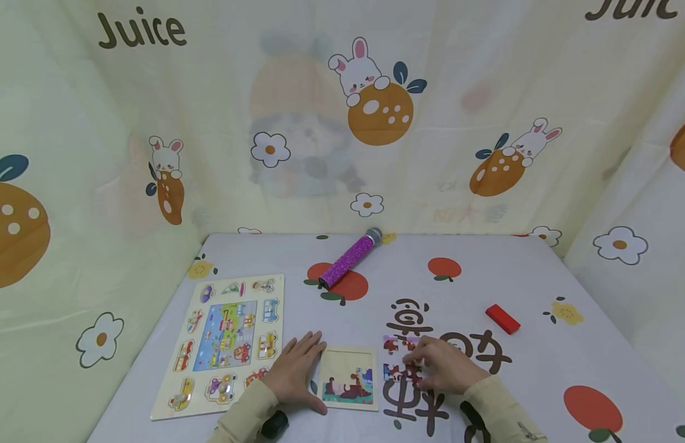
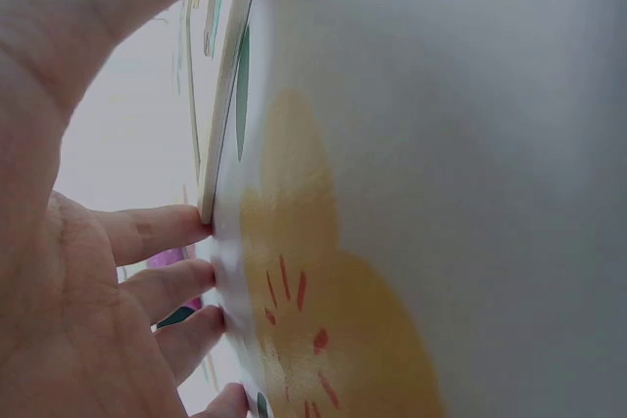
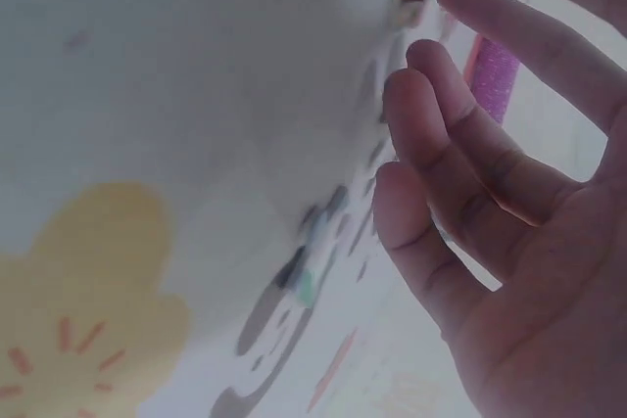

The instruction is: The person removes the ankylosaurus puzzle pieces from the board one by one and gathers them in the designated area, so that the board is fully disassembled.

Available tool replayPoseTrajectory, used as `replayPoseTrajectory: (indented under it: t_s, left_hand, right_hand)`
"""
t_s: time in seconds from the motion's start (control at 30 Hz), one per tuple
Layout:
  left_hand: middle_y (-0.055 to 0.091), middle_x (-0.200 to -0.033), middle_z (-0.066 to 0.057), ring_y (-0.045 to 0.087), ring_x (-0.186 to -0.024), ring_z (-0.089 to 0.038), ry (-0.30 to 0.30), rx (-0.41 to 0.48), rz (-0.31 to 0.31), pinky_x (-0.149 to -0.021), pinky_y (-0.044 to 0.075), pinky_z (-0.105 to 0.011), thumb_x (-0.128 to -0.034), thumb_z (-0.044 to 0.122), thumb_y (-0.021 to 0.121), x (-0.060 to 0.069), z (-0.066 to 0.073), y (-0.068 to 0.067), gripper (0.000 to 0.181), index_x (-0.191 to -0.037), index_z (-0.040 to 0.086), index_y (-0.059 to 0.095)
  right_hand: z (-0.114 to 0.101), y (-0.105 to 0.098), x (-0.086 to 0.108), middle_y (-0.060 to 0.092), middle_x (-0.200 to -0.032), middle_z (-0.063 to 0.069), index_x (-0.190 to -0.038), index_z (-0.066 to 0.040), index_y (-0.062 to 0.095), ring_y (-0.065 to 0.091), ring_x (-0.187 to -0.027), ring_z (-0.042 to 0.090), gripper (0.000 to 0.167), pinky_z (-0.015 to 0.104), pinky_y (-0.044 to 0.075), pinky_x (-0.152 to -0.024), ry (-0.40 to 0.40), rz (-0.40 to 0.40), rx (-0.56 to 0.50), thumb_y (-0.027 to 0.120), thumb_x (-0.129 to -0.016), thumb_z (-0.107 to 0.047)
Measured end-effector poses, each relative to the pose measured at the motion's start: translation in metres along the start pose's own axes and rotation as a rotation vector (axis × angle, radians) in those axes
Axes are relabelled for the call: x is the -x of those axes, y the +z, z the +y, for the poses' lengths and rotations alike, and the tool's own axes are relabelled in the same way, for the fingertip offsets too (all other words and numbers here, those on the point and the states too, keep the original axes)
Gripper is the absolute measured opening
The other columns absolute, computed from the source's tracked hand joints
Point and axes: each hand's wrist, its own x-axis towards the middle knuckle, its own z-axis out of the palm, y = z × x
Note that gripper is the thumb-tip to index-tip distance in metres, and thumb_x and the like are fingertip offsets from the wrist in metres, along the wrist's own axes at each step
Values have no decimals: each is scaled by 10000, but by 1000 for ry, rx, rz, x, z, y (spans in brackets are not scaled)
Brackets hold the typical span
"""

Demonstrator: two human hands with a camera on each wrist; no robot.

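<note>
Cream curtains, printed with rabbits, orange fruit, white flowers and the word "Juice", enclose the far side and both flanks of a table covered by a pale cloth with fruit, flower and dark lettering prints. Near the middle of its near side lies a small wooden puzzle tray, flat on the cloth; its near part is filled with brown, green and blue-purple picture pieces, while pale wood shows across its far part. Just right of the tray, loose puzzle pieces in red, purple and blue lie in a cluster, some partly covered by the right hand. That hand reaches in from the right with its fingers bent over the pieces; whether it pinches one, I cannot tell. Left of the tray, the left hand grasps nothing: its fingers are extended and its thumb spread, with a fingertip touching the tray's corner in the left wrist view. Beyond this hand, to the left, lies a larger peg puzzle board with vehicle shapes around a town picture. Farther away, a glittery purple microphone lies slantwise, its grey head toward the far right. Well right of it, and nearer, rests a red block.
</note>
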Motion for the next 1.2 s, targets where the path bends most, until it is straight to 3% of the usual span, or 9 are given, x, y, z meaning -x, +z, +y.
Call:
replayPoseTrajectory:
  t_s: [0.13,0.37,0.53,0.7,0.83,1.2]
  left_hand:
    - [247,-1583,-89,187,-1466,-285,2,-2,2,-1204,153,-508,-521,641,838,0,0,0,1188,-1467,89,376]
    - [247,-1583,-91,185,-1466,-288,4,7,-1,-1203,150,-513,-520,629,844,1,0,1,1186,-1465,85,379]
    - [250,-1581,-97,191,-1464,-292,6,7,-1,-1201,154,-515,-522,628,844,0,1,0,1180,-1462,84,383]
    - [251,-1581,-91,192,-1464,-287,0,0,2,-1202,157,-512,-520,634,842,-1,0,1,1179,-1462,91,385]
    - [247,-1582,-93,189,-1465,-289,4,4,5,-1203,151,-512,-515,635,842,-1,-2,3,1187,-1463,90,382]
    - [248,-1582,-91,193,-1464,-288,3,10,11,-1204,150,-508,-510,636,844,-1,-1,3,1188,-1462,97,382]
  right_hand:
    - [-13,2,-7,581,-927,-45,-1058,-129,747,487,-732,89,366,215,439,-585,-6,29,1,837,-723,-247]
    - [-44,20,-23,624,-1057,-21,-1103,-143,727,577,-987,157,297,362,540,-819,-143,43,39,753,-823,-239]
    - [-58,33,-29,603,-1112,-5,-1123,-174,720,559,-1004,166,285,412,538,-897,-136,-7,71,723,-851,-261]
    - [-65,35,-30,574,-1029,-53,-1135,-187,714,513,-870,88,297,324,541,-786,-73,-49,40,728,-850,-268]
    - [-67,35,-29,557,-985,-72,-1169,-175,692,466,-783,45,329,236,476,-669,-59,-66,-2,731,-847,-228]
    - [-69,32,-30,484,-978,-74,-1199,-156,683,444,-748,47,368,192,425,-617,-26,-82,-49,739,-840,-211]
